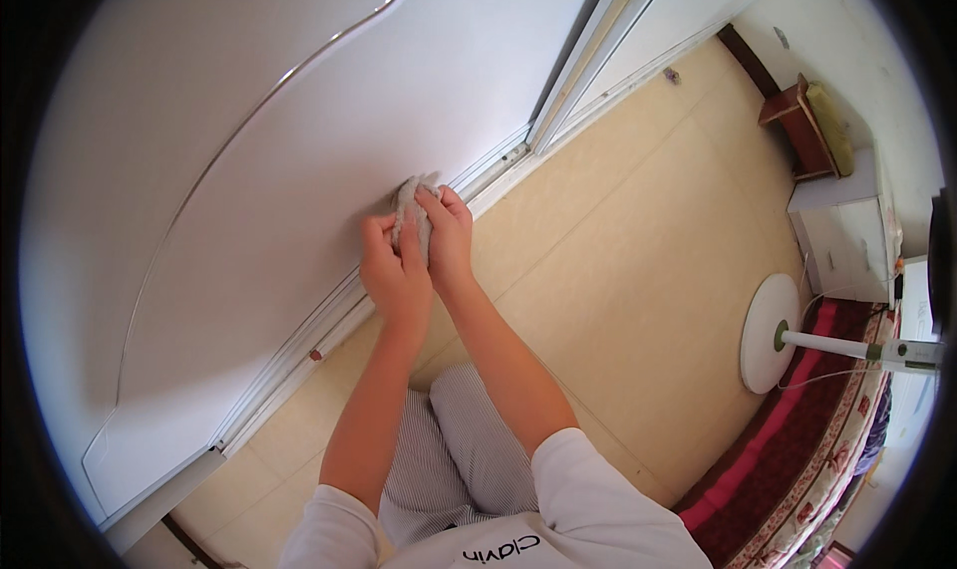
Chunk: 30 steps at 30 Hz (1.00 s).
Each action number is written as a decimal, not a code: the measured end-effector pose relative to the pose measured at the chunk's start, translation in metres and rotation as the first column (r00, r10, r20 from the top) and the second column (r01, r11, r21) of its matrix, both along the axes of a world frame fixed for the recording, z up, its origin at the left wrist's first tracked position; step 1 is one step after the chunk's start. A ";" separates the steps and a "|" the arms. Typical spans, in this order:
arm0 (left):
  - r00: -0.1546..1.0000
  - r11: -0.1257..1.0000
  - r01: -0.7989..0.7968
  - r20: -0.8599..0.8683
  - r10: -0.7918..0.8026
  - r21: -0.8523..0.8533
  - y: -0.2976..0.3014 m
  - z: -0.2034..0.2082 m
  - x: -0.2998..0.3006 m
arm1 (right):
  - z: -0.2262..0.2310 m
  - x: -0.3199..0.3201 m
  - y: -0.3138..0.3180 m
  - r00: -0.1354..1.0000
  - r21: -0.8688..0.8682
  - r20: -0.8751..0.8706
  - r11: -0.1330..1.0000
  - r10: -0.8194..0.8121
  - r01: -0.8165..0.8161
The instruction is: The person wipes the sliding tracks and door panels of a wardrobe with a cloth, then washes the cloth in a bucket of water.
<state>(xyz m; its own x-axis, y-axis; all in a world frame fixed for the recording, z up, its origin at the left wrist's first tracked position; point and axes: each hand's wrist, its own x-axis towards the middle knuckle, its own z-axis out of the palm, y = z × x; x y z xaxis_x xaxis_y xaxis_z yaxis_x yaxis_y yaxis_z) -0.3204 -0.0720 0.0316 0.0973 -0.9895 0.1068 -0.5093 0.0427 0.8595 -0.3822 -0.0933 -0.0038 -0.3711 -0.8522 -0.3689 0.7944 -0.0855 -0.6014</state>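
A bunched grey cloth (411,210) is gripped between both my hands, close against the lower part of a white sliding door panel (299,170). My left hand (392,260) has its fingers closed round the near side of the cloth. From the right, my right hand (451,232) pinches the same cloth, with thumb and fingers bent over it. Just below the hands runs the metal floor track (488,177) of the door. A thin silver trim line (231,136) curves across the panel.
Beige floor tiles (598,270) spread to the right. A white round-based stand (763,335) with a pole is near a bed with a dark red cover (768,469). Beyond are a white cabinet (842,230) and a brown wooden piece (805,131). My striped trouser legs (478,429) are bent below.
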 end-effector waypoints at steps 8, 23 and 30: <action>1.000 0.997 -0.015 -0.028 0.013 -0.076 -0.004 -0.010 -0.002 | -0.009 -0.003 -0.002 0.991 0.077 -0.129 0.997 -0.018 0.028; 0.990 0.998 -0.064 -0.128 0.067 0.027 -0.001 -0.002 -0.003 | 0.003 0.004 -0.002 0.981 0.076 -0.182 0.993 -0.073 0.088; 0.999 0.997 0.027 0.033 -0.029 0.068 -0.004 -0.025 0.007 | -0.025 0.016 -0.006 0.973 0.264 -0.148 0.942 -0.175 0.209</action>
